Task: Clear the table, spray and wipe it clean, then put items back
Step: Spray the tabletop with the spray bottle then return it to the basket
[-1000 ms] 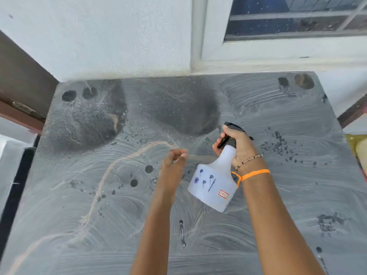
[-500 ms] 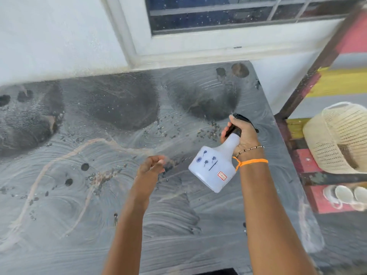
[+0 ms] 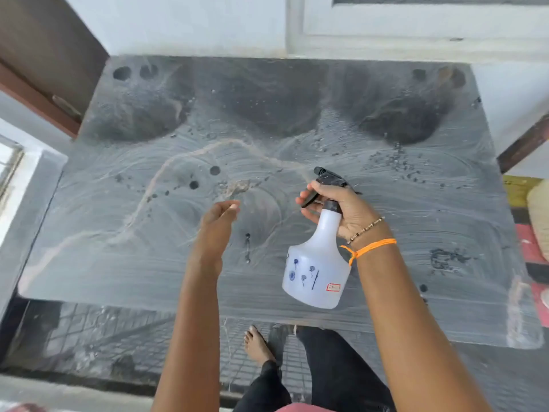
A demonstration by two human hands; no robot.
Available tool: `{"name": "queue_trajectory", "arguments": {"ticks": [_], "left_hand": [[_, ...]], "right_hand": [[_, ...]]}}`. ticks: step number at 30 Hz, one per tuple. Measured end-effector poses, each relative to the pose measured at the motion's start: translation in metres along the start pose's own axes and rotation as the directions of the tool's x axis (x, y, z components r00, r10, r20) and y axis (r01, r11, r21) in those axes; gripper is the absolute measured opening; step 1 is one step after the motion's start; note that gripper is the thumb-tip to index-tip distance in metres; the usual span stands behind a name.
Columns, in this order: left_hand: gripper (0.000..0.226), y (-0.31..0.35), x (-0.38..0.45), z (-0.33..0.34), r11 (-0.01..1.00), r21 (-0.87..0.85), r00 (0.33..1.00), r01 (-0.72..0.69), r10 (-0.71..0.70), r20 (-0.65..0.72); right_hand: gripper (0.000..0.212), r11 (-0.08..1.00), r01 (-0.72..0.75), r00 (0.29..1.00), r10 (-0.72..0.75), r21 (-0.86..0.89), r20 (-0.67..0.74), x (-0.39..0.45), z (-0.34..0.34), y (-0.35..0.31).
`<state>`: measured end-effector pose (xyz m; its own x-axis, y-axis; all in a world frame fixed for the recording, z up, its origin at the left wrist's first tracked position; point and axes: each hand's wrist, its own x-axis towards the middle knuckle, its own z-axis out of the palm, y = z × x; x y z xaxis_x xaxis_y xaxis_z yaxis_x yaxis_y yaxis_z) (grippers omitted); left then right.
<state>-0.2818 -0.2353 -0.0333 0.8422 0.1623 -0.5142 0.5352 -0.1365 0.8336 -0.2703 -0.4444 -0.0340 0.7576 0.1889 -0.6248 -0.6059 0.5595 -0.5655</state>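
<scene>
Bare foot and dark trouser legs: on the tiled floor below the near edge of the surface.

Surface: grey stone slab, dusty with pale swirled wipe marks; far edge against a white wall.

Spray bottle: white translucent plastic, blue flower print, small red label, black trigger head. Held in the air above the near-right part of the surface, tilted, nozzle pointing toward the far edge.

Right hand: fingers wrapped round the bottle neck and trigger. Beaded bracelet and orange thread at the wrist.

Left hand: above the surface centre, just left of the bottle, fingers curled inward, holding nothing.

Wet patches: three dark rounded areas along the far edge, with scattered droplets nearer.

Woven cream object: beyond the right edge.
</scene>
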Motion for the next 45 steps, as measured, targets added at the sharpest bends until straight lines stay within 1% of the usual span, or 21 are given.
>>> {"name": "queue_trajectory", "arguments": {"ticks": [2,3,4,6,8,10,11,13,15,18,20,23,26,29,32,34,37,39,40,43,45], "left_hand": [[0.016,-0.01,-0.006,-0.024,0.999,0.048,0.998,-0.001,0.004,-0.065],[0.021,-0.018,-0.011,-0.043,0.994,0.104,0.993,-0.018,0.03,-0.113],[0.027,-0.03,-0.014,-0.058,0.977,0.212,0.985,-0.035,0.069,-0.157],[0.046,-0.058,-0.019,-0.086,0.887,0.463,0.969,-0.009,0.121,-0.213],[0.07,-0.086,-0.023,-0.111,0.788,0.612,0.97,0.077,0.084,-0.23],[0.088,-0.105,-0.029,-0.126,0.728,0.675,0.979,0.119,0.029,-0.203],[0.093,-0.111,-0.033,-0.131,0.715,0.692,0.984,0.098,0.036,-0.177],[0.095,-0.118,-0.036,-0.133,0.707,0.706,0.989,0.036,0.077,-0.128],[0.094,-0.119,-0.039,-0.132,0.71,0.704,0.988,0.014,0.099,-0.12],[0.094,-0.11,-0.039,-0.127,0.692,0.721,0.99,0.017,0.088,-0.108],[0.097,-0.104,-0.039,-0.118,0.67,0.743,0.993,-0.016,0.1,-0.069],[0.1,-0.098,-0.037,-0.094,0.641,0.751,0.986,-0.158,0.147,0.083],[0.103,-0.093,-0.037,-0.062,0.582,0.759,0.956,-0.291,0.155,0.247],[0.105,-0.093,-0.045,-0.034,0.529,0.757,0.921,-0.383,0.155,0.357],[0.104,-0.1,-0.056,-0.012,0.512,0.729,0.889,-0.453,0.196,0.415],[0.103,-0.104,-0.065,0.001,0.484,0.723,0.867,-0.493,0.201,0.457],[0.101,-0.106,-0.077,0.033,0.447,0.718,0.842,-0.533,0.194,0.504],[0.102,-0.103,-0.078,0.044,0.451,0.709,0.836,-0.542,0.204,0.509],[0.103,-0.101,-0.081,0.054,0.449,0.705,0.83,-0.549,0.197,0.521],[0.103,-0.098,-0.095,0.087,0.435,0.702,0.819,-0.563,0.183,0.544],[0.103,-0.096,-0.106,0.108,0.428,0.709,0.82,-0.561,0.168,0.547]], "right_hand": [[0.022,0.99,-0.069,0.996,0.075,-0.121,0.049,0.004,0.033,0.024],[0.022,0.977,-0.104,0.99,0.12,-0.187,0.078,0.006,0.055,0.041],[0.023,0.96,-0.132,0.982,0.16,-0.245,0.099,0.007,0.074,0.057],[0.024,0.926,-0.178,0.965,0.232,-0.334,0.127,0.01,0.109,0.088],[0.027,0.902,-0.218,0.949,0.285,-0.373,0.135,0.011,0.138,0.114],[0.028,0.895,-0.247,0.945,0.308,-0.371,0.113,0.015,0.157,0.134],[0.029,0.896,-0.256,0.949,0.305,-0.364,0.083,0.018,0.164,0.143],[0.031,0.894,-0.254,0.961,0.275,-0.368,0.005,0.023,0.171,0.154],[0.033,0.887,-0.237,0.971,0.234,-0.396,-0.057,0.023,0.17,0.157],[0.032,0.915,-0.231,0.973,0.224,-0.331,-0.06,0.015,0.155,0.148],[0.03,0.938,-0.223,0.975,0.221,-0.265,-0.038,0.004,0.137,0.138],[0.023,0.977,-0.157,0.987,0.15,-0.141,-0.063,-0.019,0.098,0.126],[0.024,0.996,-0.089,0.973,0.083,-0.021,-0.217,-0.044,0.061,0.121],[0.031,0.997,-0.068,0.918,0.045,-0.044,-0.395,-0.062,0.035,0.119],[0.032,0.999,-0.039,0.895,0.018,-0.038,-0.447,-0.075,0.012,0.117],[0.03,0.999,-0.003,0.901,0.017,0.034,-0.434,-0.086,-0.003,0.113],[0.024,0.994,0.084,0.922,-0.053,0.065,-0.384,-0.108,-0.034,0.102],[0.036,0.99,0.119,0.922,-0.085,0.069,-0.379,-0.117,-0.046,0.099],[0.04,0.986,0.139,0.914,-0.092,0.093,-0.395,-0.124,-0.057,0.094],[0.03,0.964,0.223,0.847,-0.119,0.143,-0.517,-0.145,-0.091,0.081],[0.03,0.951,0.262,0.808,-0.124,0.163,-0.576,-0.157,-0.119,0.075]]}}
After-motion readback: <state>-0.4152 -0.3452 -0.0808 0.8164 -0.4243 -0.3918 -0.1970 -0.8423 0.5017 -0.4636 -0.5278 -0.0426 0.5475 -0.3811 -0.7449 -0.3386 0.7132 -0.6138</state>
